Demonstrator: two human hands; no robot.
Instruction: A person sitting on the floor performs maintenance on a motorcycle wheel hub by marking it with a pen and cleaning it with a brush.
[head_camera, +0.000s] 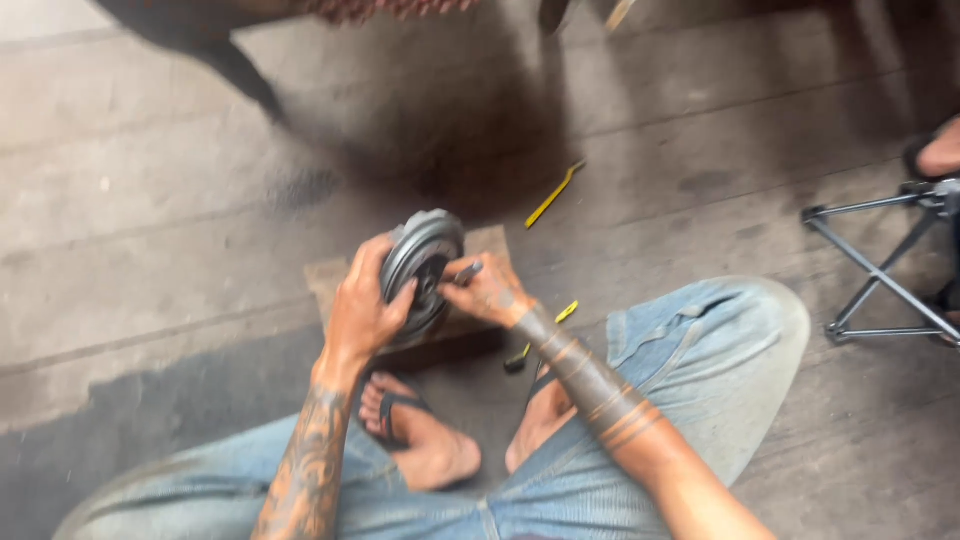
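My left hand (362, 305) grips a small dark wheel with a grey tyre (425, 262), holding it upright on its edge over a wooden block (335, 277) on the floor. My right hand (490, 292) is shut on a small dark tool (468, 270) whose tip is at the wheel's hub. The picture is blurred, so what kind of tool it is stays unclear. I sit with my knees apart in blue jeans, my feet in black sandals (398, 418) just below the block.
A yellow lever (554, 195) lies on the concrete floor beyond the wheel, and a second yellow-handled tool (543, 336) lies beside my right wrist. A metal tripod stand (880, 270) stands at the right, with another person's foot (940, 152) near it.
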